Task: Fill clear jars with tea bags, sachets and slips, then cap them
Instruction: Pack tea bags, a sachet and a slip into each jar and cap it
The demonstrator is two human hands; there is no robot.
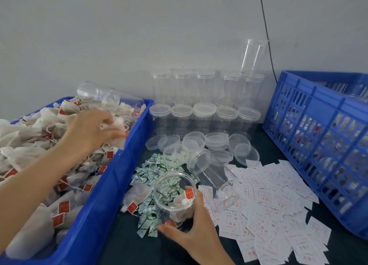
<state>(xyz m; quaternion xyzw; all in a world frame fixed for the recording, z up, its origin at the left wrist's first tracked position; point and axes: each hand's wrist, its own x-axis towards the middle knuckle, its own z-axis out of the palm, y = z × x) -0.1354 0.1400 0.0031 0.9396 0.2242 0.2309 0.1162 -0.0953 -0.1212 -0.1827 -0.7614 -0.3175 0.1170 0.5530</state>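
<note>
Jar sits low in the middle, among the sachets and just beside the bin. Its mouth is open and a few tea bags lie inside. The right hand grasps it low on the wall, thumb on the near side and fingers round the far side. The left hand reaches into the bin with fingers bent down onto the tea bags - blur hides whether it pinches any.

The jar looks thin, stiff and very light, and smooth enough to skid or tip when nudged, so a wrap round the lower wall seems the right hold. The tea bags are soft, limp and nearly weightless, with strings that may snag - best pinched by the pouch. Slips and lids lie to the right.
</note>
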